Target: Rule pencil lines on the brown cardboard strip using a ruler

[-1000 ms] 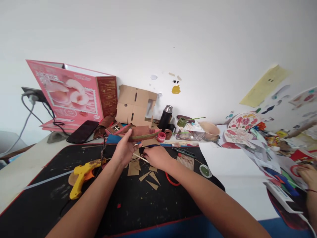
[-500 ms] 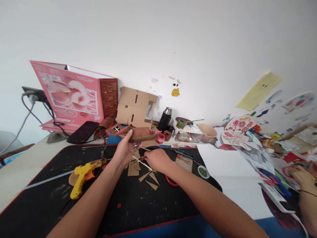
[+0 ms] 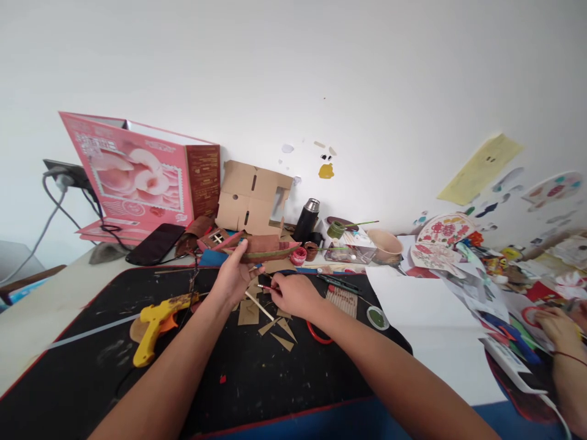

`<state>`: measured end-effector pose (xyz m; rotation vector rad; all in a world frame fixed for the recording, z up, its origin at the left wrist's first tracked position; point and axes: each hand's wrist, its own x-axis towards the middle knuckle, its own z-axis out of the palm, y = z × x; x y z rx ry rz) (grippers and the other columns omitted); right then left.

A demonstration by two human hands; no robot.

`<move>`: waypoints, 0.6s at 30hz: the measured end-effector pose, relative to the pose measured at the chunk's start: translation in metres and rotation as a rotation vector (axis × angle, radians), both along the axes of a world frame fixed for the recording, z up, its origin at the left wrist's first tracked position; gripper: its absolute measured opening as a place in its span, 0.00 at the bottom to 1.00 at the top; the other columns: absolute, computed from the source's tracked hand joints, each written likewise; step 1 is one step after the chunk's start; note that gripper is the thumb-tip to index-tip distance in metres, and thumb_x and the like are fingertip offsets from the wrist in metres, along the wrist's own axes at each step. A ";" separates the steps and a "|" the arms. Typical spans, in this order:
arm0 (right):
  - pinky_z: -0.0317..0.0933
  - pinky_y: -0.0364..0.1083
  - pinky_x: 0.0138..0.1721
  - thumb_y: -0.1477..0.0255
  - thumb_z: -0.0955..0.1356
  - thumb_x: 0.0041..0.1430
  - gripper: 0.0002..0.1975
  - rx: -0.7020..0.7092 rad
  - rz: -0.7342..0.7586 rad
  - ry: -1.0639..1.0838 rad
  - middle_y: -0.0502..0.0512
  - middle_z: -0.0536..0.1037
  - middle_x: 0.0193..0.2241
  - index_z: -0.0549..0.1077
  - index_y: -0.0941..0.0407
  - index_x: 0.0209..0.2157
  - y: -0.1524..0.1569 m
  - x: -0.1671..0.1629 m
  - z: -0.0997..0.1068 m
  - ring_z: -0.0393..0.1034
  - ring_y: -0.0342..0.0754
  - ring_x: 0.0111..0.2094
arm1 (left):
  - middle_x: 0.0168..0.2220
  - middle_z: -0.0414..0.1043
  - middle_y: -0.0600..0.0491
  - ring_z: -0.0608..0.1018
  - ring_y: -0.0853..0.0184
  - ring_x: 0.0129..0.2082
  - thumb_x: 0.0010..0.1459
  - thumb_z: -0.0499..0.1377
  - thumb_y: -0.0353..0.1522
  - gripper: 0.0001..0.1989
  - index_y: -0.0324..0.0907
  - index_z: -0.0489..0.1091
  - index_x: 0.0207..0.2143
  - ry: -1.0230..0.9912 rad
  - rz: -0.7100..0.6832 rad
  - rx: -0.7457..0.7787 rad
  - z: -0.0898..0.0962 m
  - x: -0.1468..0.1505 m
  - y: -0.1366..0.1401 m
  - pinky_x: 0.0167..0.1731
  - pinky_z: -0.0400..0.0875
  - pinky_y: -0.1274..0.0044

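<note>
My left hand (image 3: 233,278) is closed around a small model boat (image 3: 266,249), brown-red with a green band along its hull, held tilted above the back of the black mat. Just right of it, my right hand (image 3: 293,294) pinches a thin reddish stick (image 3: 265,286) with a pale tip; its exact kind is too small to tell. Under and between the hands lie cut cardboard scraps (image 3: 249,311) and a pale wooden stick (image 3: 259,307). Red-handled scissors (image 3: 318,333) are partly hidden beneath my right forearm.
A yellow glue gun (image 3: 153,327) lies left on the black mat (image 3: 257,385). Behind stand a pink box (image 3: 137,177), a cardboard sheet (image 3: 252,195), a black flask (image 3: 306,221) and paint jars (image 3: 299,255). A green paint lid (image 3: 377,317) sits right. Another person's hand (image 3: 553,324) is at far right.
My right hand has shifted slightly, and the thin reddish stick now shows in its fingers. The boat has moved slightly right in view, with little change in my left hand's grip.
</note>
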<state>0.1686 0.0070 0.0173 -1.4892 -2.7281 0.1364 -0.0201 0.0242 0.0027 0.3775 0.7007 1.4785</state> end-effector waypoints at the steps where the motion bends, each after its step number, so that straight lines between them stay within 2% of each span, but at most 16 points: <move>1: 0.65 0.48 0.41 0.65 0.69 0.74 0.12 0.001 -0.013 0.023 0.62 0.89 0.41 0.82 0.56 0.51 0.001 0.001 0.001 0.84 0.57 0.41 | 0.54 0.78 0.46 0.83 0.60 0.47 0.74 0.66 0.40 0.18 0.40 0.74 0.58 -0.001 0.002 0.001 0.000 0.000 0.000 0.46 0.84 0.65; 6: 0.60 0.46 0.36 0.68 0.70 0.72 0.08 0.013 -0.084 0.192 0.56 0.86 0.32 0.81 0.55 0.46 0.002 0.009 0.008 0.79 0.52 0.34 | 0.47 0.81 0.49 0.84 0.65 0.38 0.73 0.66 0.39 0.14 0.39 0.76 0.54 -0.022 0.021 0.035 0.003 -0.002 -0.002 0.37 0.83 0.72; 10: 0.58 0.44 0.33 0.68 0.67 0.74 0.07 0.007 -0.104 0.381 0.49 0.82 0.27 0.76 0.54 0.45 -0.001 0.017 0.012 0.73 0.48 0.28 | 0.43 0.85 0.48 0.86 0.64 0.36 0.71 0.68 0.38 0.12 0.40 0.79 0.50 -0.041 0.048 0.065 0.004 -0.003 -0.003 0.31 0.81 0.77; 14: 0.60 0.44 0.33 0.67 0.64 0.74 0.07 -0.011 -0.101 0.528 0.46 0.78 0.25 0.72 0.53 0.43 -0.013 0.023 0.007 0.70 0.47 0.25 | 0.45 0.83 0.49 0.85 0.66 0.36 0.74 0.66 0.39 0.14 0.39 0.78 0.53 -0.037 0.066 0.063 0.002 -0.003 -0.002 0.32 0.82 0.76; 18: 0.54 0.44 0.30 0.67 0.67 0.67 0.03 -0.053 -0.076 0.593 0.44 0.75 0.23 0.70 0.51 0.39 -0.025 0.028 -0.006 0.68 0.47 0.24 | 0.45 0.84 0.47 0.86 0.65 0.37 0.72 0.67 0.38 0.14 0.38 0.78 0.53 -0.025 0.076 0.056 0.000 -0.002 -0.002 0.32 0.82 0.76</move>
